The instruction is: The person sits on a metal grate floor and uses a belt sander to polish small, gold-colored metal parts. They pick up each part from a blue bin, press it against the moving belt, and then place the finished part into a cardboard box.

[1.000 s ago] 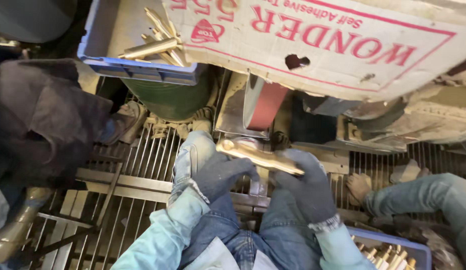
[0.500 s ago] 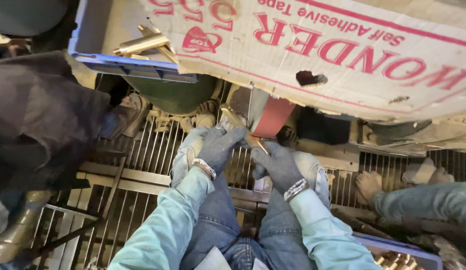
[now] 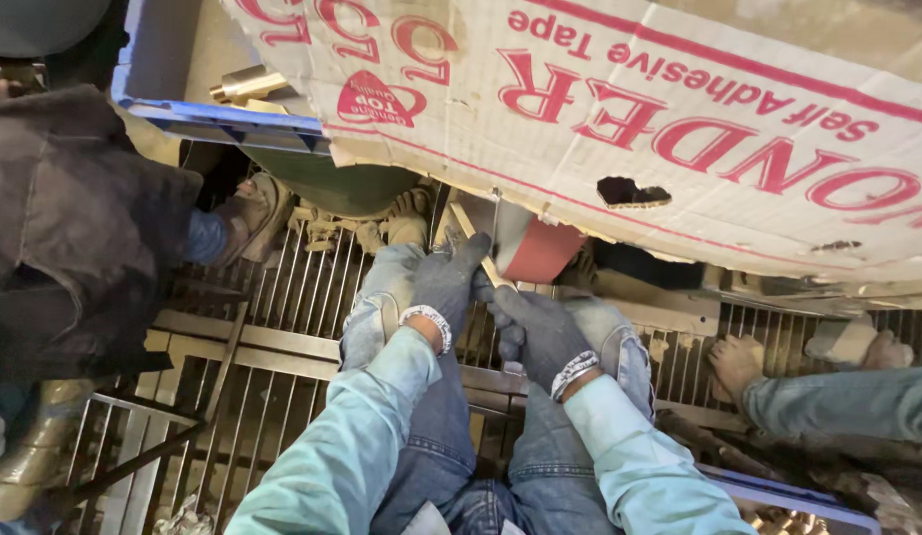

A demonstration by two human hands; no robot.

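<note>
A metal grate floor leaves little free room under a big cardboard sheet with red print overhead. Both gloved hands, left hand and right hand, close their fingers on a slim brass piece, its long axis slanting up-left toward a red belt.

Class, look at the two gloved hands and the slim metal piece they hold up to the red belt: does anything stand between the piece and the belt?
Nothing visible does. The left hand and right hand grip the metal piece, whose upper end lies right beside the red belt. The cardboard sheet overhangs the belt's top, hiding what lies above.
</note>
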